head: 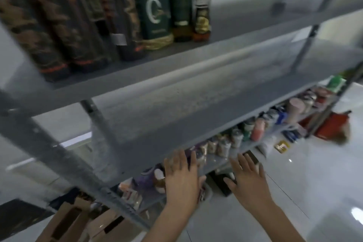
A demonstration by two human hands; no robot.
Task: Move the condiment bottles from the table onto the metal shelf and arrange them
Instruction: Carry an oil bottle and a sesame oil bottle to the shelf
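Left hand (181, 177), right hand (248, 179): fingers spread, grip apart and empty, at front edge of metal shelf (176, 104) tier carrying small jars (222, 145).

Light was cool and even; glare spots shone on the glossy floor (306, 192) at 4 o'clock. Motion blur smeared the bottles (51, 25) at 11 o'clock.

Tall bottles (153, 4) are stood in a row on the upper tier of the metal shelf (176, 92). Small jars (222, 145) are lined along a lower tier; cardboard boxes (78, 222) are set below, left.
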